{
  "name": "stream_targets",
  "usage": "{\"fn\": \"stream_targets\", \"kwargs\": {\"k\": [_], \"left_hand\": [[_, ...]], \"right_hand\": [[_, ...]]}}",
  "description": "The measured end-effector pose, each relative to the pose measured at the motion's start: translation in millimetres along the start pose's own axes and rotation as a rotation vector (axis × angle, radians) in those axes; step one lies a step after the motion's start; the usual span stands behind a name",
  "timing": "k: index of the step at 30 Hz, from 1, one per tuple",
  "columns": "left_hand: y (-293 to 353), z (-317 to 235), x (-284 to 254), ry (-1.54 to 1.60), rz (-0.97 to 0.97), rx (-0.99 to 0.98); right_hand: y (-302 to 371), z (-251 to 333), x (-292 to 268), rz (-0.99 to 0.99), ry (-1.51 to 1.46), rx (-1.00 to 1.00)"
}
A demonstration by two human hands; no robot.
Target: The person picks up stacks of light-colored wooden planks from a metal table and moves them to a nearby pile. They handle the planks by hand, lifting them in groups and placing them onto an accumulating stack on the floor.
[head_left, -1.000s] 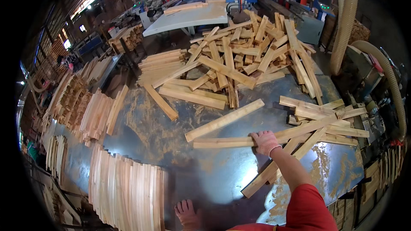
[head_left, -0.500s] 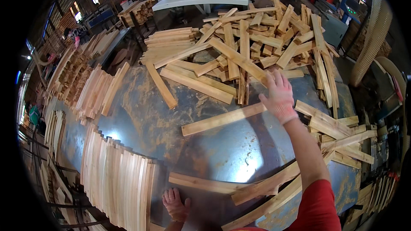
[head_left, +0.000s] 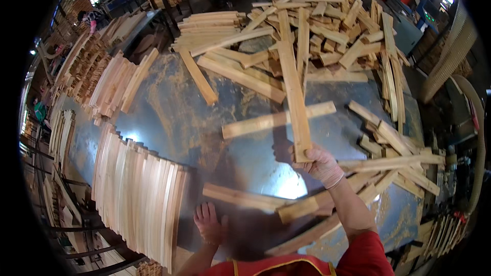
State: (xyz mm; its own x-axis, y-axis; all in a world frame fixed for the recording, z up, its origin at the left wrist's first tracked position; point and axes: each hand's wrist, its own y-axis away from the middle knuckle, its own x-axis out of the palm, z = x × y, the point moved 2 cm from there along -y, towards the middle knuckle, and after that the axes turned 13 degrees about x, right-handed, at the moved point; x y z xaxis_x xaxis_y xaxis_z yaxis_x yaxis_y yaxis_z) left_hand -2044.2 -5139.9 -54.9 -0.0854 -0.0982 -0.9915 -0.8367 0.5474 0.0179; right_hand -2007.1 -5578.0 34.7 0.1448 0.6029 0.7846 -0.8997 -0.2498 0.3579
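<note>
My right hand (head_left: 319, 164), with what looks like a thin pale glove on it, grips the near end of a long wooden board (head_left: 293, 84). The board points away from me, its far end over the heap of loose wood. It passes above another board (head_left: 245, 128) that lies crosswise on the metal table (head_left: 174, 122). My left hand (head_left: 208, 224) rests on the table with its fingers stretched out, holding nothing. To its left is a tight row of pale wooden strips (head_left: 135, 189). Just beyond its fingers lies a single board (head_left: 240, 197).
A large jumbled heap of wood pieces (head_left: 332, 36) covers the far right of the table. More boards (head_left: 391, 161) lie crossed at the right edge. Stacked strips (head_left: 110, 89) line the far left. A ribbed hose (head_left: 447, 56) hangs at the right.
My right hand has drawn back toward me, gripping the board's end. That board has swung from a slant to pointing nearly straight away. My left hand stays about where it was.
</note>
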Motion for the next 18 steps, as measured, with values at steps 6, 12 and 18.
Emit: {"fn": "stream_targets", "kwargs": {"k": [6, 12, 18], "left_hand": [[-1.9, 3.7, -5.4, 0.016, -0.063, 0.022], [-12.0, 4.7, -15.2, 0.942, -0.074, -0.163], [49.0, 44.7, -35.7, 0.956, 0.108, -0.379]], "right_hand": [[41.1, -114.0, 39.3, -0.078, 0.032, 0.052], [51.7, -278.1, 108.7, -0.389, 1.261, 0.195], [55.1, -258.4, 155.7, -0.303, 1.489, -0.132]]}}
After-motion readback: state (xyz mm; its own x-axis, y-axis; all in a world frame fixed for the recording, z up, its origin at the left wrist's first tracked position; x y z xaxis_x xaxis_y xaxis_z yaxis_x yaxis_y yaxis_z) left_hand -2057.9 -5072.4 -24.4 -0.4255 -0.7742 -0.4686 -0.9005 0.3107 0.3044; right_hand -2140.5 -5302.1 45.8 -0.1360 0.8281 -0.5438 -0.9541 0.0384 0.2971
